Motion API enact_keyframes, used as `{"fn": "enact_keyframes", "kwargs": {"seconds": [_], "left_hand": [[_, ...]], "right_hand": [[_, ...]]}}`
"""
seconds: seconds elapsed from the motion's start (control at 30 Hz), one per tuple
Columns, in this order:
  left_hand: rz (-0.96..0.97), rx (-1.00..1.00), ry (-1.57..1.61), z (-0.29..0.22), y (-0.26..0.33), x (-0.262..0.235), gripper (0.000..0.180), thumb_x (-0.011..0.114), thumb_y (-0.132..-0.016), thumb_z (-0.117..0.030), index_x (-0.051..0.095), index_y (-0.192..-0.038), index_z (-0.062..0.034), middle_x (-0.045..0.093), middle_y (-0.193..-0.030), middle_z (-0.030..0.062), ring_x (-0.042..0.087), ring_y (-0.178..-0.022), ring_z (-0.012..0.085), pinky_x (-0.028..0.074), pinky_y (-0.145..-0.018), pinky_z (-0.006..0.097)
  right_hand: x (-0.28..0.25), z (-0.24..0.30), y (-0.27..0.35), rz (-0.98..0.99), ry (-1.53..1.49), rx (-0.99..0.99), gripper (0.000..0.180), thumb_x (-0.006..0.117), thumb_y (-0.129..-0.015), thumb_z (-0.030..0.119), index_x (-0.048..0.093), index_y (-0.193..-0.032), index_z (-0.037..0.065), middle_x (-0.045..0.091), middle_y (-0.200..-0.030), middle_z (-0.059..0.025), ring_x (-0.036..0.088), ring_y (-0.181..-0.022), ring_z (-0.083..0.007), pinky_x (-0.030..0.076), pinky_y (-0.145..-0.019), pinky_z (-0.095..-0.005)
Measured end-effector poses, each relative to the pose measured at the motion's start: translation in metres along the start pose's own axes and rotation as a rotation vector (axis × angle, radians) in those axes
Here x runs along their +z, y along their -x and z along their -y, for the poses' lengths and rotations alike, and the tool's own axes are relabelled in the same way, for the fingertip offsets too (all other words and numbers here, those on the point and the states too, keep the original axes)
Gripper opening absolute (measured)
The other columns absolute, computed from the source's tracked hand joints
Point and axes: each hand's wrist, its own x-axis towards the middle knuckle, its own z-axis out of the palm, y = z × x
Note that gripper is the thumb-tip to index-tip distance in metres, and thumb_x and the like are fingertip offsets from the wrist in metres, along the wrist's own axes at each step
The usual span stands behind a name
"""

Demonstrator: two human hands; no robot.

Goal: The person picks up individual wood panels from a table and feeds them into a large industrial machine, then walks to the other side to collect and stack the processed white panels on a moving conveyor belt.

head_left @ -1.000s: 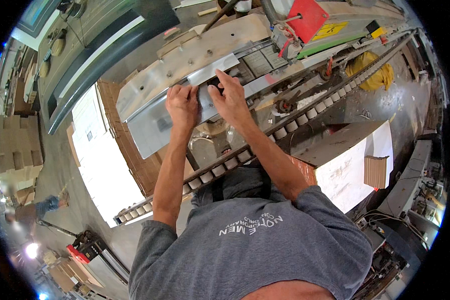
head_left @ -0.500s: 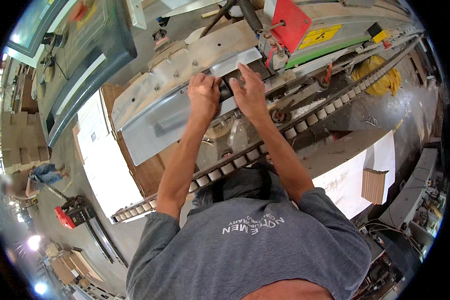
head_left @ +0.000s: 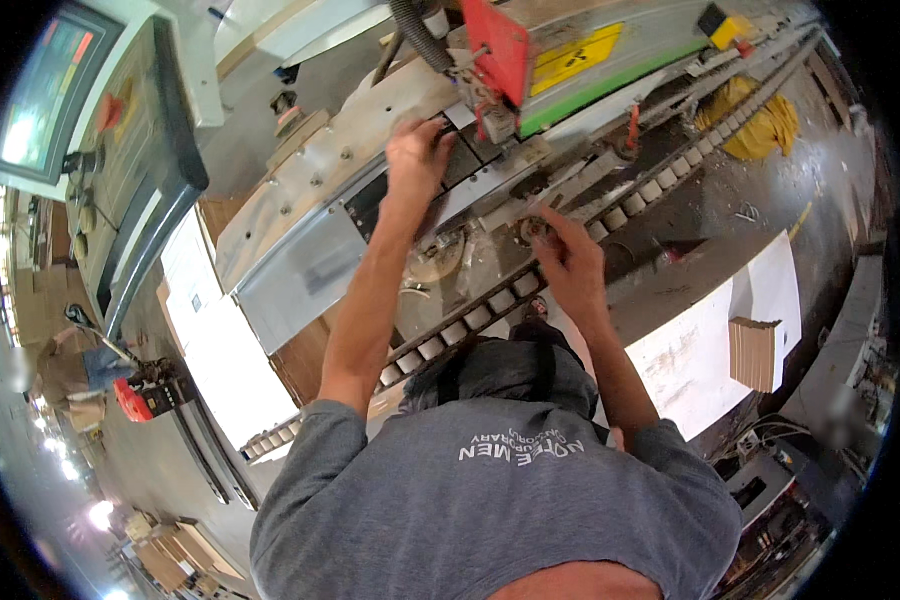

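Note:
My left hand [head_left: 415,158], smeared by motion, is over the dark slotted bed [head_left: 460,160] of a machine. Its fingers look bent, but whether they hold anything is unclear. Left of it runs a long silver sheet-metal cover [head_left: 295,280] under a dusty beige bolted plate [head_left: 360,115]. My right hand [head_left: 573,258] is lower and nearer to me, above a chain of white roller blocks [head_left: 610,219]. Its fingertips are by a dark round fitting [head_left: 533,229]; blur hides whether they touch it.
A red plate [head_left: 497,45] and a ribbed hose [head_left: 420,35] stand above the bed. At left are a console [head_left: 135,150] with a screen, white panels [head_left: 225,345], and a red pallet truck [head_left: 135,400] near another person [head_left: 70,375]. Yellow cloth [head_left: 750,120] lies at far right.
My hands were close together at the bed and have parted. My right hand has moved down and right; the left stays near the bed. More of the dark bed shows between them.

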Motion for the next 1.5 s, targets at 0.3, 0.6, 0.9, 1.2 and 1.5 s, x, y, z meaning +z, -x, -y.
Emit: {"fn": "enact_keyframes", "kwargs": {"seconds": [0.3,0.6,0.9,1.2,1.5], "left_hand": [[-0.126,-0.171,-0.168,-0.004,0.019,-0.007,0.018,0.072,-0.087,-0.017,0.073,-0.098,-0.0038,0.070,-0.089,0.0171,0.067,-0.078,0.0280,0.052,-0.074,0.039],[-0.073,-0.137,0.075,-0.062,0.094,-0.044,0.016,0.068,-0.092,-0.008,0.073,-0.103,0.0038,0.071,-0.086,0.0127,0.063,-0.071,0.0170,0.052,-0.063,0.030],[-0.047,-0.211,0.130,-0.078,0.126,-0.032,0.014,0.069,-0.087,-0.003,0.074,-0.100,0.0003,0.070,-0.087,0.0102,0.061,-0.071,0.0143,0.050,-0.062,0.030],[-0.200,-0.382,0.162,-0.103,0.163,-0.109,0.007,0.070,-0.086,-0.004,0.072,-0.090,0.0006,0.068,-0.077,0.0125,0.062,-0.065,0.0168,0.048,-0.055,0.030],[-0.521,-0.414,0.057,-0.049,0.239,-0.178,0.010,0.070,-0.080,-0.007,0.071,-0.087,-0.0012,0.066,-0.075,0.0138,0.064,-0.070,0.0298,0.053,-0.063,0.040]], "right_hand": [[-0.153,-0.036,0.089,-0.486,0.388,0.204,0.034,0.064,-0.091,0.007,0.066,-0.126,0.009,0.066,-0.093,-0.0068,0.055,-0.079,-0.0122,0.047,-0.072,-0.0275],[-0.418,-0.108,0.196,-0.475,1.212,0.477,0.055,0.074,-0.080,0.019,0.059,-0.131,0.004,0.060,-0.130,-0.0211,0.049,-0.124,-0.0409,0.038,-0.107,-0.0468],[-0.423,-0.117,0.196,-0.416,1.129,0.561,0.044,0.075,-0.081,0.016,0.066,-0.119,-0.003,0.065,-0.117,-0.0223,0.062,-0.108,-0.0337,0.047,-0.095,-0.0419],[-0.147,-0.034,0.049,0.062,0.714,-0.278,0.046,0.075,-0.076,0.001,0.064,-0.121,0.006,0.062,-0.114,-0.0154,0.059,-0.106,-0.0334,0.048,-0.090,-0.0422],[0.128,0.060,-0.040,0.507,0.553,-0.634,0.040,0.074,-0.082,0.011,0.062,-0.118,-0.002,0.059,-0.112,-0.0170,0.050,-0.113,-0.0360,0.042,-0.099,-0.0469]]}}
